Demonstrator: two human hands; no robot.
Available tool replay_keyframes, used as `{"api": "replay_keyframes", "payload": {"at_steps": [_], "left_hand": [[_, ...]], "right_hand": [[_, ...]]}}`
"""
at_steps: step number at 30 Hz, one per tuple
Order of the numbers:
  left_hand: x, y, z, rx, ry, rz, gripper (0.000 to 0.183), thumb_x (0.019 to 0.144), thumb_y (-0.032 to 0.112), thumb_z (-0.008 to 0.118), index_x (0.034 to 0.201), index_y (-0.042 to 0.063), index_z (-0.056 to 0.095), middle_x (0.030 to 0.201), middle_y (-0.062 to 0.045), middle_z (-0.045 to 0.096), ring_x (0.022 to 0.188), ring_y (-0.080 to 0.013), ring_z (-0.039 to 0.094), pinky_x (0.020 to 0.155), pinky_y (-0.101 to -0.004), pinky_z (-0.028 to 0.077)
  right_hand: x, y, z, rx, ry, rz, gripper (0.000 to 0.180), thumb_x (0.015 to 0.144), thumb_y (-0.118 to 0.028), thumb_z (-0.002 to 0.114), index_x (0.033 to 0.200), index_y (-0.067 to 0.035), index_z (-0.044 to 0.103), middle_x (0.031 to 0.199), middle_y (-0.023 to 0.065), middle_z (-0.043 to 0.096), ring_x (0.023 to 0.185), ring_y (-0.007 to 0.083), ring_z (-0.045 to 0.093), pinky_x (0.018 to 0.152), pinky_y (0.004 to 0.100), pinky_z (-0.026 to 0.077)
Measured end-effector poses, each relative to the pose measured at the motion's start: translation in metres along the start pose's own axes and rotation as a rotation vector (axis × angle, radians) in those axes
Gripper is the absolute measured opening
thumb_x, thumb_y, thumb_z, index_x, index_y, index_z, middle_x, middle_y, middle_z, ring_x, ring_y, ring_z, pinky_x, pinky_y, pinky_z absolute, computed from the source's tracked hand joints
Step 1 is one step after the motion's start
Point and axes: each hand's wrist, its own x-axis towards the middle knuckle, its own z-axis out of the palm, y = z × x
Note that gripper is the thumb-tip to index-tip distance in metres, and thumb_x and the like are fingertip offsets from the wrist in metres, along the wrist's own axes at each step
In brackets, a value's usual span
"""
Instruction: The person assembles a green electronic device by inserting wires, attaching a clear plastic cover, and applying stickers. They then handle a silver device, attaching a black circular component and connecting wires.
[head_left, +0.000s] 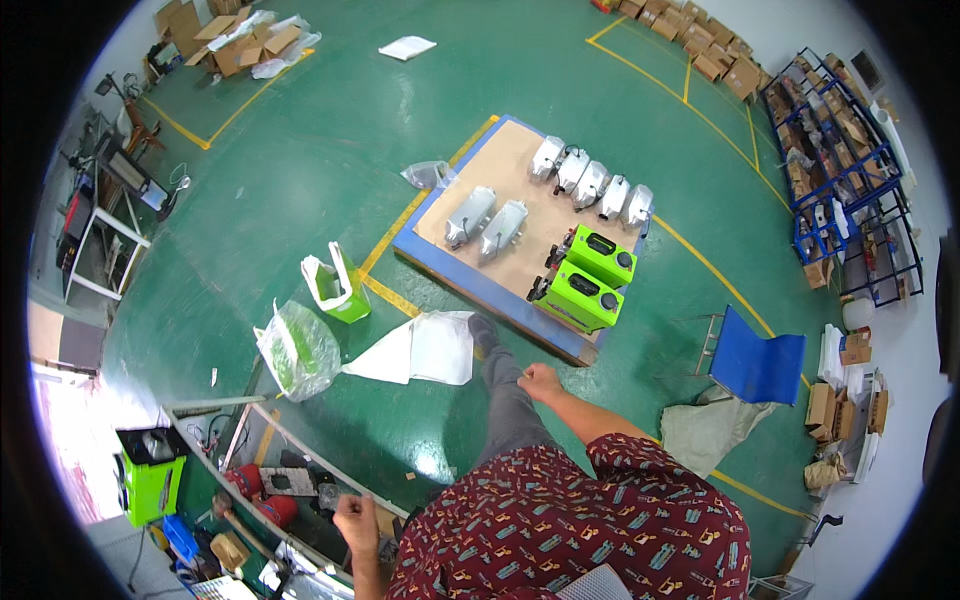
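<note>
My left hand (358, 521) is curled into a loose fist beside the metal-framed workbench (281, 427), with nothing visible in it. My right hand (540, 382), fingers curled, hangs over my leg, and nothing shows in it either. Ahead lies a low blue-edged platform (480, 289) topped with brown board. On it stand two bright green box-shaped units (581, 296) with black handles and caps. Two silver metal canisters (470, 216) lie left of them, and several more silver canisters (592, 184) form a row along the far edge. My foot rests by a white sheet (442, 349) on the floor.
Left of the platform are an open green casing (336, 289) and a plastic-wrapped green part (298, 351). A blue chair (754, 360) stands right, near a sack (709, 435). Blue shelving (832, 150) lines the right wall. Another green unit (154, 480) stands beyond the bench.
</note>
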Motion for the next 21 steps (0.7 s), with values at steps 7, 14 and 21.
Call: {"api": "replay_keyframes", "payload": {"at_steps": [7, 14, 21], "left_hand": [[0.056, -0.012, 0.126, -0.052, -0.46, -0.445, 0.036, 0.087, 0.017, 0.079, 0.067, -0.002, 0.054, 0.058, -0.003, 0.054, 0.057, -0.0111, 0.05, 0.052, -0.0347, 0.042], [0.075, 0.024, 0.172, 0.291, -0.44, -0.421, 0.026, 0.092, 0.027, 0.076, 0.097, 0.002, 0.071, 0.08, -0.014, 0.069, 0.071, -0.0265, 0.059, 0.07, -0.0399, 0.052], [0.117, 0.073, 0.201, 0.397, -0.549, -0.738, 0.03, 0.091, 0.028, 0.077, 0.087, 0.0, 0.068, 0.071, -0.015, 0.065, 0.063, -0.023, 0.055, 0.061, -0.0412, 0.048]], "right_hand": [[0.231, -0.006, 0.01, 0.068, 0.018, 0.118, 0.062, 0.071, -0.044, 0.082, 0.112, 0.001, 0.071, 0.106, 0.0213, 0.074, 0.102, 0.034, 0.071, 0.092, 0.0402, 0.055], [0.481, -0.034, 0.027, 0.318, 0.143, 0.463, 0.109, 0.063, -0.043, 0.092, 0.145, 0.006, 0.039, 0.136, 0.0306, 0.057, 0.126, 0.0424, 0.058, 0.108, 0.0454, 0.047], [0.632, -0.085, 0.049, 0.264, 0.192, 0.756, 0.137, 0.057, -0.046, 0.094, 0.159, -0.002, 0.015, 0.152, 0.0304, 0.036, 0.139, 0.0408, 0.043, 0.112, 0.0531, 0.042]]}}
